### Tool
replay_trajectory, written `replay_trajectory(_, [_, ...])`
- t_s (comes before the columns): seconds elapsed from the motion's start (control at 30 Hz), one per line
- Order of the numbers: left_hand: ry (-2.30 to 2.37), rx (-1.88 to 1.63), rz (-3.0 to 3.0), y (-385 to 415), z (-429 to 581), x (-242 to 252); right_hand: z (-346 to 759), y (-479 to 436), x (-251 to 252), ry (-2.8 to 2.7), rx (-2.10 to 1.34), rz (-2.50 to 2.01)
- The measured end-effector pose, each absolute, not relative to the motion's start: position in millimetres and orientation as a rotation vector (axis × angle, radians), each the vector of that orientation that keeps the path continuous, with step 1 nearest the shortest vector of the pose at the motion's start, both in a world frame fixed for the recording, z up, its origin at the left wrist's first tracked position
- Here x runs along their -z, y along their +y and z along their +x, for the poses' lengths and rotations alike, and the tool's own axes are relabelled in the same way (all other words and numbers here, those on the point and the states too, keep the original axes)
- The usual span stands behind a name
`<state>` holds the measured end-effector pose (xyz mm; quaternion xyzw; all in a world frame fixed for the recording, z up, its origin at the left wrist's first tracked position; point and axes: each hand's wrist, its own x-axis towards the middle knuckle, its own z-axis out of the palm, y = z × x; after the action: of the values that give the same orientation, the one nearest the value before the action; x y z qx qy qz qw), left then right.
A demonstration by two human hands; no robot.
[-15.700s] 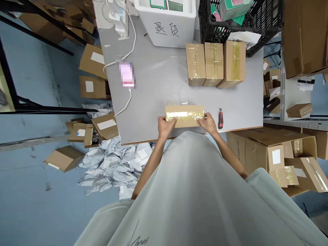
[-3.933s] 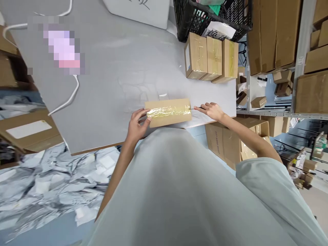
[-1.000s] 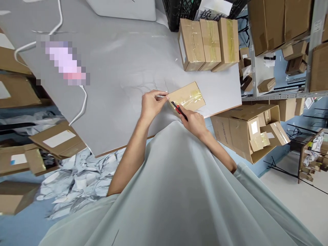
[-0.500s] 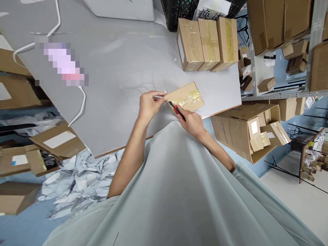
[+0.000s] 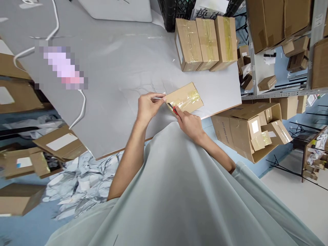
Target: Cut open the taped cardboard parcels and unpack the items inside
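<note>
A small taped cardboard box (image 5: 183, 96) lies tilted on the grey tabletop, with shiny clear tape along its near side. At its left end is my left hand (image 5: 149, 106), thumb and fingers closed in a pinch on the edge of the box. My right hand (image 5: 191, 123) is wrapped round a red and black utility knife (image 5: 175, 110). The dark tip of the knife points up and left, against the taped left corner of the box. Most of the knife's handle is hidden under my fingers.
Three taped cartons (image 5: 208, 42) stand at the table's back right, beside a black crate (image 5: 176, 15). A white cable (image 5: 83, 106) crosses the left side. Beyond the right edge, a large open carton (image 5: 230, 128) holds smaller boxes. Crumpled wrapping (image 5: 84, 184) lies on the floor at left.
My right hand has shifted slightly left and down along the box's taped corner, and its fingers now cover more of the knife. My left hand keeps its pinch.
</note>
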<state>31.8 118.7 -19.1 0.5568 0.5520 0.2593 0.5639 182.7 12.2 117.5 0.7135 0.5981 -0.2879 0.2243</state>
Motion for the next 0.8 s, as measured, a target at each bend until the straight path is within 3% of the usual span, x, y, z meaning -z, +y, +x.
replay_trajectory(0.8, [1.310,-0.653,1.247,108,38,26,178,14,-136,1.602,0.853,1.975])
